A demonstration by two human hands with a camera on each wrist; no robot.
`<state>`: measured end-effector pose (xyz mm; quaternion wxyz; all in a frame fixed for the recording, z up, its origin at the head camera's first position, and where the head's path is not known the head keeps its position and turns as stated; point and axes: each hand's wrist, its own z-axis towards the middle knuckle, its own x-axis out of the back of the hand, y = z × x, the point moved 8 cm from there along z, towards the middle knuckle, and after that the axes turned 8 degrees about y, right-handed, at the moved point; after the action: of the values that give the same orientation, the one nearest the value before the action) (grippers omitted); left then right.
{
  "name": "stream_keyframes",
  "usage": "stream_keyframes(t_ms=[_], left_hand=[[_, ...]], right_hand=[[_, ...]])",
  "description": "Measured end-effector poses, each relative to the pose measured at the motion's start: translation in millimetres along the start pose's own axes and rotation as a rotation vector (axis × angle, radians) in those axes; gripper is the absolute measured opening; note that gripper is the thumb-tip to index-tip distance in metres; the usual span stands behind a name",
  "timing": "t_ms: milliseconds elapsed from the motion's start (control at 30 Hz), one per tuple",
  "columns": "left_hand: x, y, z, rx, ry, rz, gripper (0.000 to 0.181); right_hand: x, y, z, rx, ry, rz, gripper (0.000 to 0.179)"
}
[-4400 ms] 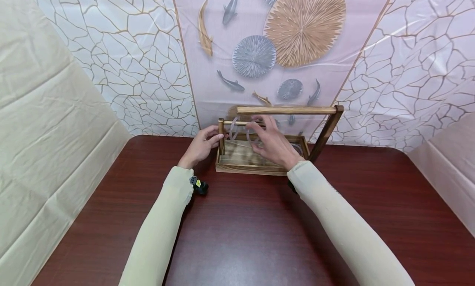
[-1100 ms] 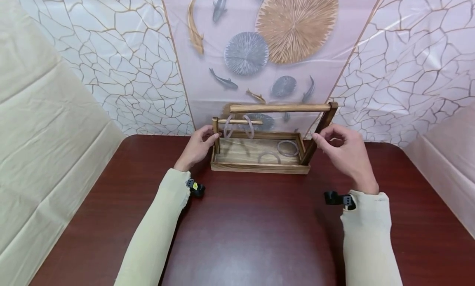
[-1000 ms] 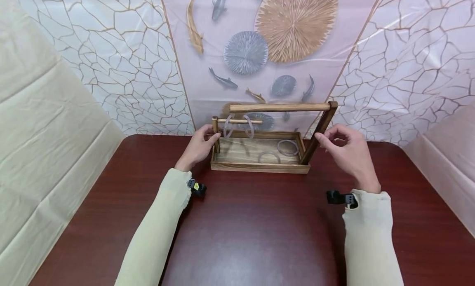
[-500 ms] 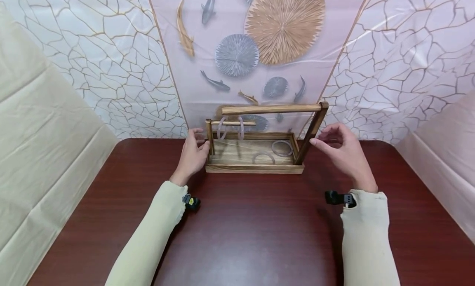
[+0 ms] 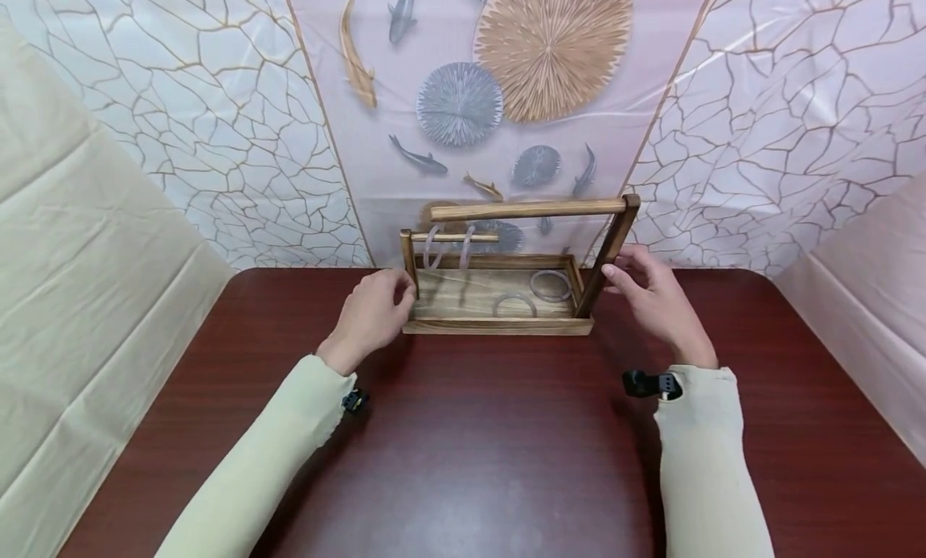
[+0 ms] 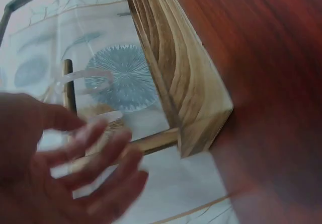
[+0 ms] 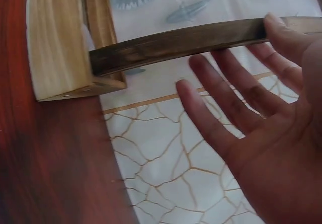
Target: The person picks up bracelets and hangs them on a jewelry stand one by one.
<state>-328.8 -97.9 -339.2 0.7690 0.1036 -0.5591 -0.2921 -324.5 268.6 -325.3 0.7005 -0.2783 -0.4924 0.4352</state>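
Note:
A wooden bangle stand with a tray base rests at the back of the table in the head view. Two pale translucent bangles hang from its short left bar; two more lie in the tray's right part. My right hand pinches the tall right post between thumb and fingers. At the tray's front left corner is my left hand, its fingers loosely bent and blurred, holding nothing. It partly covers the short left post.
The stand's long upper bar runs above the short one. Close behind rises a patterned backdrop with fish and discs. Beige cloth walls the left side. The dark red table extends in front.
My right hand, earlier over the tray with a bangle at the short bar, has moved to the tall post. My left hand has let go of the short post and come forward.

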Motion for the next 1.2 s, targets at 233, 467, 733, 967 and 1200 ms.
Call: stream_keyframes(t_ms=[233,467,733,967,1200], left_hand=[[-15.7,26.5,-3.9,-0.214,-0.293,-0.009,0.024],[-28.2,50.5,7.2,-0.283,-0.375,0.002,0.028],[-49.6,86.1,16.4,-0.341,-0.512,-0.042,0.030],[-61.3,104.3,27.1,-0.362,-0.561,-0.053,0.029],[-79.2,117.1,36.8,-0.423,-0.558,-0.015,0.029]], right_hand=[[-1.6,13.4,2.1,-0.040,0.033,0.051,0.040],[-14.1,30.2,4.2,-0.088,0.010,0.195,0.037],[-17.9,45.9,0.7,-0.122,0.013,0.292,0.034],[-16.7,48.8,1.4,-0.127,0.025,0.355,0.032],[-16.1,49.9,1.9,-0.134,0.043,0.338,0.033]])
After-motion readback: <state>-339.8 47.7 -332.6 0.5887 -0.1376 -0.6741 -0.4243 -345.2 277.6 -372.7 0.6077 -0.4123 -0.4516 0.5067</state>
